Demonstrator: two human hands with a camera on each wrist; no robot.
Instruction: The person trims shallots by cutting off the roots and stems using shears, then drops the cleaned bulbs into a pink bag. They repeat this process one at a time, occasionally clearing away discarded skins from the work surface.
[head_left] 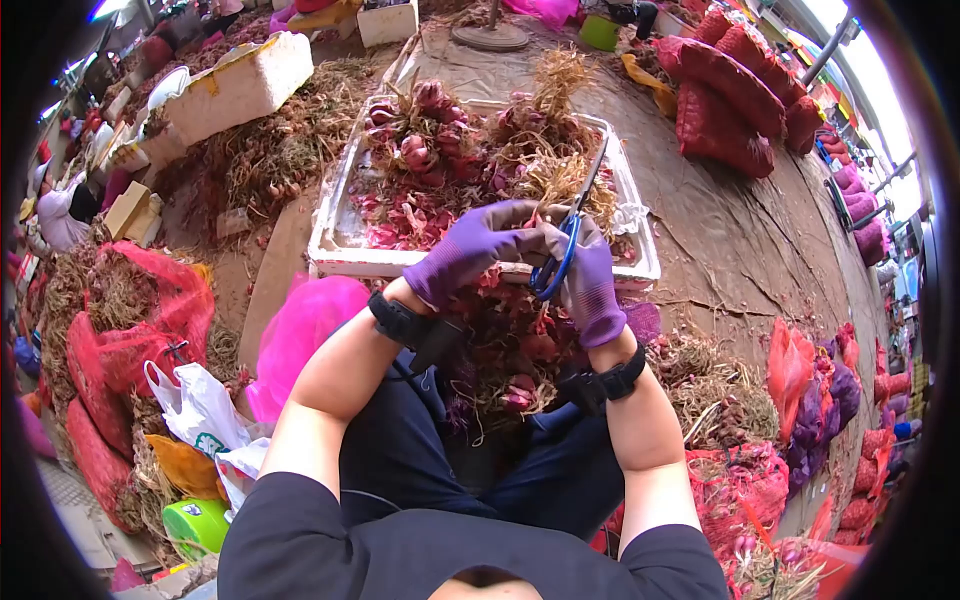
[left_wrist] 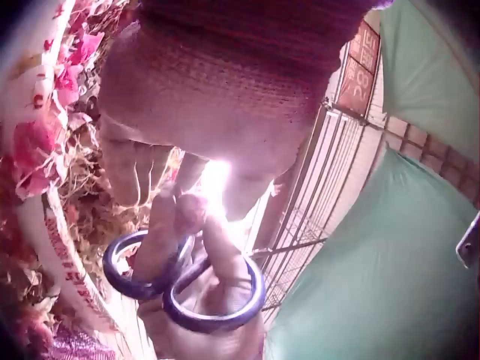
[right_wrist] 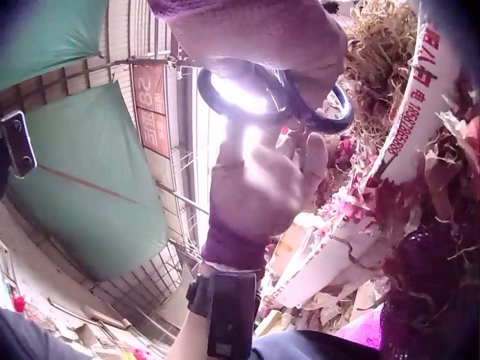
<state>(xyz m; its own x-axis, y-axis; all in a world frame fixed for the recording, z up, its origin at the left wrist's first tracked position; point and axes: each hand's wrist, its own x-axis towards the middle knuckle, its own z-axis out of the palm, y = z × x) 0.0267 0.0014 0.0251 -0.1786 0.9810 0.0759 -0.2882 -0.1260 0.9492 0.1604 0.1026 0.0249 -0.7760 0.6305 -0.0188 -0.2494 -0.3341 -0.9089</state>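
Observation:
Both hands wear purple gloves with darker palms and meet over the near rim of a white foam tray [head_left: 330, 245]. My right hand [head_left: 590, 285] grips scissors [head_left: 568, 235], its fingers through the blue handle loops [left_wrist: 217, 319]; the blades point up and away over the tray. My left hand [head_left: 475, 250] has curled fingers and pinches a small reddish shallot [head_left: 537, 217], mostly hidden by the fingertips, right beside the scissors. Bunches of red shallots [head_left: 418, 150] with dry roots and stalks fill the tray, with loose red skins [head_left: 400, 222] among them.
More shallots and peelings [head_left: 520, 370] lie between the knees, below the tray. A pink bag [head_left: 305, 335] and white plastic bags [head_left: 200, 405] sit to the left. Dry stalks [head_left: 725, 385] and red mesh sacks [head_left: 740, 485] stand to the right, with full red sacks [head_left: 725, 125] farther back.

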